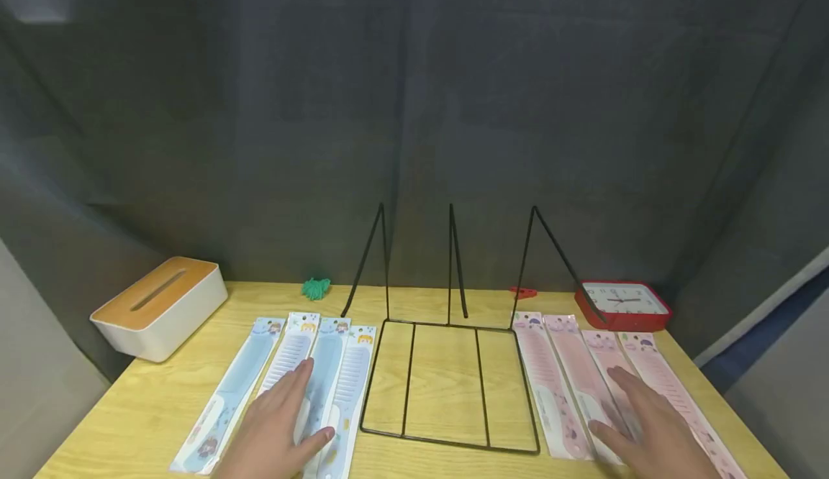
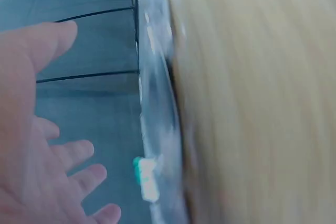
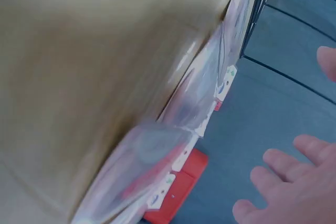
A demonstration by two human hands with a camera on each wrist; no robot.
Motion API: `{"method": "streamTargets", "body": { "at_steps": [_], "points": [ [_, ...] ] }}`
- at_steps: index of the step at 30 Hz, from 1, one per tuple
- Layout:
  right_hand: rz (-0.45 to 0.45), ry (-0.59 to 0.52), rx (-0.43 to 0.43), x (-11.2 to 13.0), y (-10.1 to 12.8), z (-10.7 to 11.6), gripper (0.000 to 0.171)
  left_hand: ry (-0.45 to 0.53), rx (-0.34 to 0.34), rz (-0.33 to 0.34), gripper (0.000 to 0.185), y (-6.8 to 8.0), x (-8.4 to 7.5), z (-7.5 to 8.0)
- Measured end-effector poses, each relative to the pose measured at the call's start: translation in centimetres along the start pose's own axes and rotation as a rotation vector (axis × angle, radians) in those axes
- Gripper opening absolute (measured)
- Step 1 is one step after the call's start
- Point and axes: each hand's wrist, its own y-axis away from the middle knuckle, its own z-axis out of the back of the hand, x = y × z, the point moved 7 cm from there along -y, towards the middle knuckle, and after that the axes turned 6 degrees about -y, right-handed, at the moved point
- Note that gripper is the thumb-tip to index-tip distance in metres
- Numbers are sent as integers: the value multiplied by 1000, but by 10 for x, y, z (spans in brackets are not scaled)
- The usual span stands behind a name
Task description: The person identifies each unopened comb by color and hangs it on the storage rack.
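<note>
Several blue comb packs point(image 1: 285, 385) lie side by side on the left of the wooden table point(image 1: 155, 407). Several pink comb packs point(image 1: 583, 385) lie on the right. Between them stands a black wire rack point(image 1: 450, 385) with upright dividers. My left hand point(image 1: 304, 407) is spread flat over the blue packs, fingers straight. My right hand point(image 1: 615, 403) is spread flat over the pink packs. In the left wrist view my left hand point(image 2: 47, 145) is open with a gap to the blue packs point(image 2: 157, 129). In the right wrist view the right hand's fingers point(image 3: 294, 182) stand apart from the pink packs point(image 3: 199, 93).
A white tissue box with a wooden lid point(image 1: 158, 306) sits at the back left. A red clock point(image 1: 623, 303) lies at the back right, and also shows as the clock point(image 3: 178, 182). A green tuft point(image 1: 315, 288) and a small red object point(image 1: 523, 293) lie near the dark curtain.
</note>
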Motion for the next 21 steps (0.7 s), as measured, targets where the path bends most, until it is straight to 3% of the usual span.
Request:
{"method": "streamTargets", "body": {
  "at_steps": [7,14,21],
  "points": [
    [-23,-171,10,5,-41,-4,94,229,115,55,96,-16,-7,-23],
    [-12,-291,27,5,-100,-18,85,291,166,12,86,-29,-24,-39],
    [-5,-320,66,5,-145,-33,75,309,245,-8,85,-42,-34,-57]
  ]
}}
